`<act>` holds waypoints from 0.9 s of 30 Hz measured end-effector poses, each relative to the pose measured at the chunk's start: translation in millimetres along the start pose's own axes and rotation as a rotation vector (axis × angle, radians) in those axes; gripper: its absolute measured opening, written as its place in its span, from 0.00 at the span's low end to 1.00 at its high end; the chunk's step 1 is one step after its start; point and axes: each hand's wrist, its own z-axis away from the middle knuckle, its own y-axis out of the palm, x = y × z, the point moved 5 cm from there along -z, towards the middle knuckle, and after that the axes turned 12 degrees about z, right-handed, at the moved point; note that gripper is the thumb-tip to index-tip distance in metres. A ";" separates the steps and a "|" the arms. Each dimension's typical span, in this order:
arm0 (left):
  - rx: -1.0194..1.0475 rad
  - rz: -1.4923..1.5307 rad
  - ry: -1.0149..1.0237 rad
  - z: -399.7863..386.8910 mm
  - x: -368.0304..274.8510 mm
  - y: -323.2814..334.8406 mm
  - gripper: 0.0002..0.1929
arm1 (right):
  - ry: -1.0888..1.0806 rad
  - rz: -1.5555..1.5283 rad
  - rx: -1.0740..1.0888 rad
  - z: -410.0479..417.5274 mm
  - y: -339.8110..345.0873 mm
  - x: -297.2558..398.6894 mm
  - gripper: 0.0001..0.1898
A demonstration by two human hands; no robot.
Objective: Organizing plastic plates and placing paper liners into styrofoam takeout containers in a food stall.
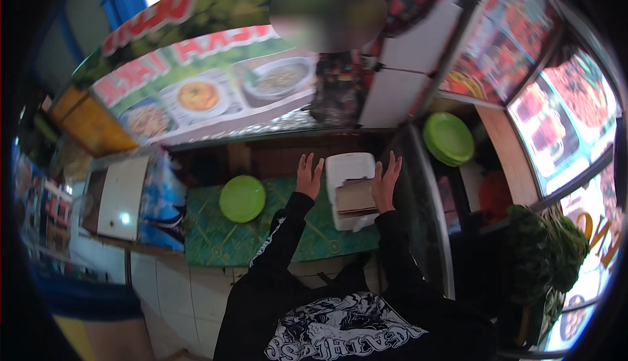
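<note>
A white foam food container [349, 165] lies on the green patterned table cover [289, 241] before me. Folded brown paper sheets [353, 196] rest in it and stick out above its near half. My left hand [309, 179] is raised just left of the container, with its fingers spread and nothing in them. On the other side, my right hand [386, 184] is held up by the container's right edge, fingers apart and holding nothing. Its wrist overlaps the paper's right end in the view, and I cannot tell whether they touch.
A green plate [243, 199] lies left of my left hand. More green plates [449, 139] are stacked at the right, beyond a metal-edged counter [436, 214]. Leafy greens [544, 248] stand at far right. A food banner [206, 86] spans the back; a white-topped box [122, 196] stands left.
</note>
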 end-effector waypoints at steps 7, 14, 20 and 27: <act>-0.103 -0.234 -0.123 73.5 47.2 -183.4 0.26 | -0.219 0.006 0.267 82.2 98.5 123.4 0.26; -0.369 -0.289 -0.295 131.9 108.1 -285.2 0.27 | -0.246 0.006 0.474 116.8 158.2 168.5 0.24; -0.312 -0.382 -0.391 137.3 151.6 -313.4 0.29 | -0.276 -0.054 0.495 140.1 242.1 169.8 0.23; -0.192 -0.164 -0.681 138.3 207.0 -300.5 0.31 | -0.201 0.056 0.749 189.1 320.6 127.3 0.23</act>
